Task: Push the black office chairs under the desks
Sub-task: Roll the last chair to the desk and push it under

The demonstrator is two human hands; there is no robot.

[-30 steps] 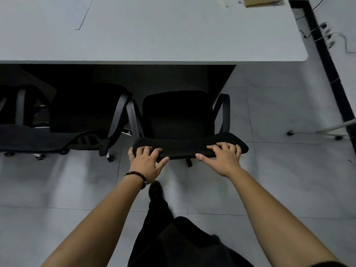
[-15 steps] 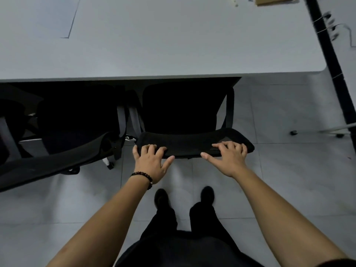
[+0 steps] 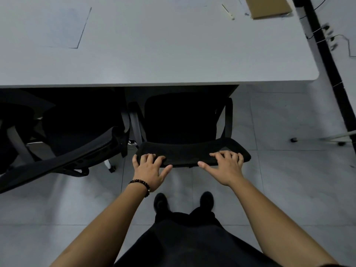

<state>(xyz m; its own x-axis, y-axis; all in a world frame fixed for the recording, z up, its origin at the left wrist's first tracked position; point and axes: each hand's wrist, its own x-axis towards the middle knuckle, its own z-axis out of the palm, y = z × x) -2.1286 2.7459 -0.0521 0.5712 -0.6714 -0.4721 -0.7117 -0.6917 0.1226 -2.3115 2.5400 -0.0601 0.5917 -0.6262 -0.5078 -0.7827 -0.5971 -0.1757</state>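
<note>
Black office chair [image 3: 181, 120] is sitting with its seat partly under the near edge of the white desk [image 3: 173, 54], near the right corner. A second chair [image 3: 81, 130] is standing just left of it. Left hand [image 3: 149, 170] and right hand [image 3: 225, 168] are gripping the backrest top, fingers curling over it, thumbs spread.

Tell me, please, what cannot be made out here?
Head view:
Wheels of the chair: hidden by its backrest and seat.
Seat front: lost in shadow under the desk.
Neighbouring chair: cut off by the left edge.
Brown box: cut off by the top edge.
</note>
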